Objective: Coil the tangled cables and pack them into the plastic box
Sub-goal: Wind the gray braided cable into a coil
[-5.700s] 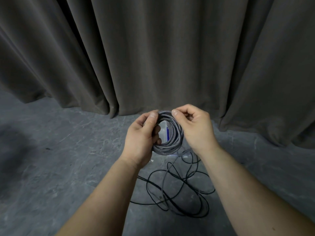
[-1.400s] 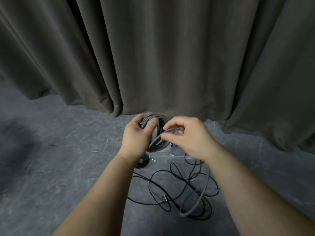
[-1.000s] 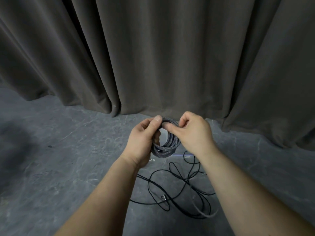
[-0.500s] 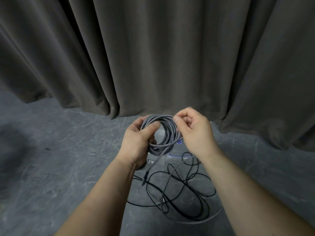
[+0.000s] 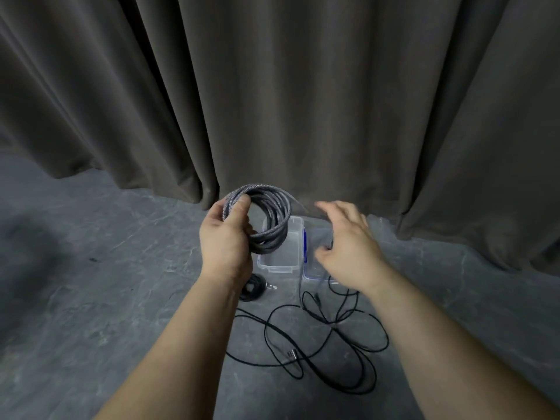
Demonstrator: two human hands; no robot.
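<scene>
Comparing with half a second earlier, we saw that our right hand had let go of the grey coil and spread open, holding nothing. Our left hand alone gripped the coil, thumb over its top, above the box. We judged the winding finished and packing next. Counting: one curtain, one clear box, its lid beside it, one grey coil, one loose black cable on the floor, one small dark coil.
</scene>
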